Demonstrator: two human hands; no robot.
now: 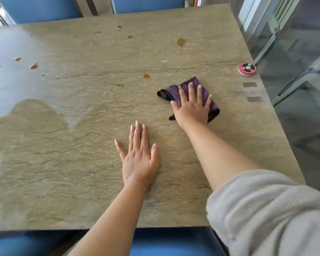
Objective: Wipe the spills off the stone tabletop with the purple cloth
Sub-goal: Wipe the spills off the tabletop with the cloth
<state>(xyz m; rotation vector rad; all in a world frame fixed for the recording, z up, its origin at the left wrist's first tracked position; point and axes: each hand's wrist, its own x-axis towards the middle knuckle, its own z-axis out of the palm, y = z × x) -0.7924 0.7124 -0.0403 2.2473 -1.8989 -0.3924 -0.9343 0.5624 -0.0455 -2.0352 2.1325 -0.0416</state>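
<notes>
The stone tabletop [81, 163] is greenish-brown and fills most of the view. My right hand [191, 106] lies flat with fingers spread on the folded purple cloth [201, 84], pressing it to the stone right of centre. My left hand [139, 157] rests palm down on bare stone nearer me, holding nothing. Brown spills dot the surface: one drop [146, 76] just left of the cloth, a larger one [181, 42] farther back, small ones [34, 66] at the far left. A broad damp patch [35, 111] spreads at the left.
A round red call button [247, 69] sits near the table's right edge, with two grey rectangles [249, 84] below it. Blue chairs [37, 8] stand beyond the far edge, and a blue seat [164, 242] is below the near edge. Glass panels rise at the right.
</notes>
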